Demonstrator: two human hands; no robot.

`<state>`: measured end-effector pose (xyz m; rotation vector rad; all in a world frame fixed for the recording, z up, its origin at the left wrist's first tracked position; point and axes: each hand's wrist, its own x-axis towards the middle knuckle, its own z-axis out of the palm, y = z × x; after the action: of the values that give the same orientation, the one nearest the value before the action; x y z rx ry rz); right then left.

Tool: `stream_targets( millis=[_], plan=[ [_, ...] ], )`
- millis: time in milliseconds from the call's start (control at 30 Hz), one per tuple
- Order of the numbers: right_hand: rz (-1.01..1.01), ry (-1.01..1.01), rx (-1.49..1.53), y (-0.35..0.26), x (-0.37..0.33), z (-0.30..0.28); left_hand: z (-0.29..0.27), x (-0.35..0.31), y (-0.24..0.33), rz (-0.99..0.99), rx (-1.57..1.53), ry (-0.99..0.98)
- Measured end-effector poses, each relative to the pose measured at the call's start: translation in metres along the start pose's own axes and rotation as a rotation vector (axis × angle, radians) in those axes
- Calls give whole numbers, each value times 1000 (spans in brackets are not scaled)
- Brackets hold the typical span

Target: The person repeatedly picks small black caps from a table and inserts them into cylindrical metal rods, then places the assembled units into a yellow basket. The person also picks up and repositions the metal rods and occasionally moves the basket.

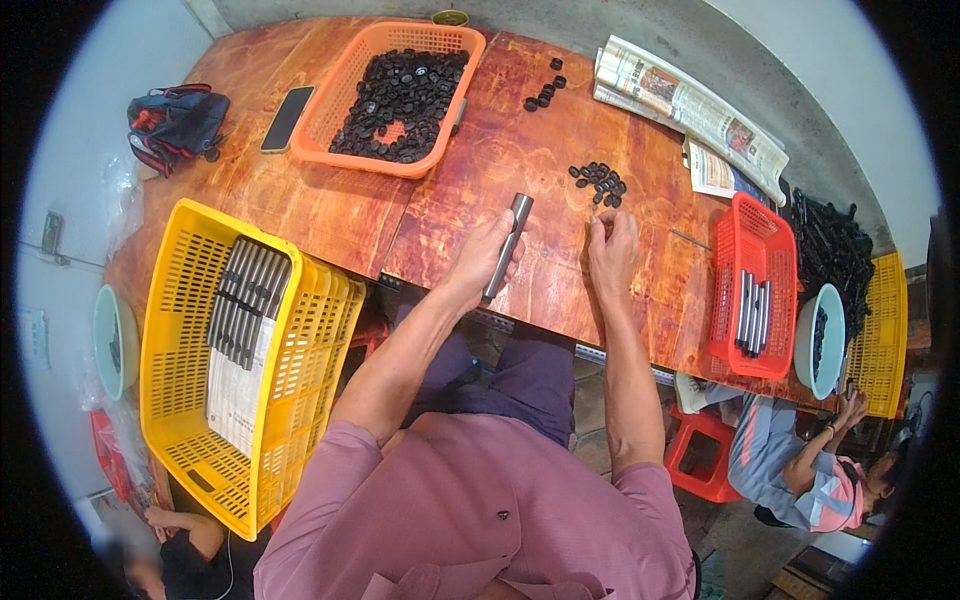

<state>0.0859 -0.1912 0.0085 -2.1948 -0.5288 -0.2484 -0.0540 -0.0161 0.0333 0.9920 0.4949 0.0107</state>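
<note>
The slim grey metal tube [508, 248] sat right in the left hand [482, 256], thumb and fingers wrapped round it, both ends poking out. Kinda shiny, tilted with its far end leaning right. Left forearm angled forward and inward. Right hand [613, 250] had its fingers bunched just short of some loose black caps [603, 181]; honestly couldn't tell if it pinched one.
</note>
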Motion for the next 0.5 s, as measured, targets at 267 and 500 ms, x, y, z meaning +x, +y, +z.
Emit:
stream_targets(
  millis=[267,500],
  plan=[
    [-2,-5,17,2,1,-1,1,4,-5,5,-63,-33],
    [6,1,11,-1,0,-1,2,2,-5,21,-111,-86]
  ],
)
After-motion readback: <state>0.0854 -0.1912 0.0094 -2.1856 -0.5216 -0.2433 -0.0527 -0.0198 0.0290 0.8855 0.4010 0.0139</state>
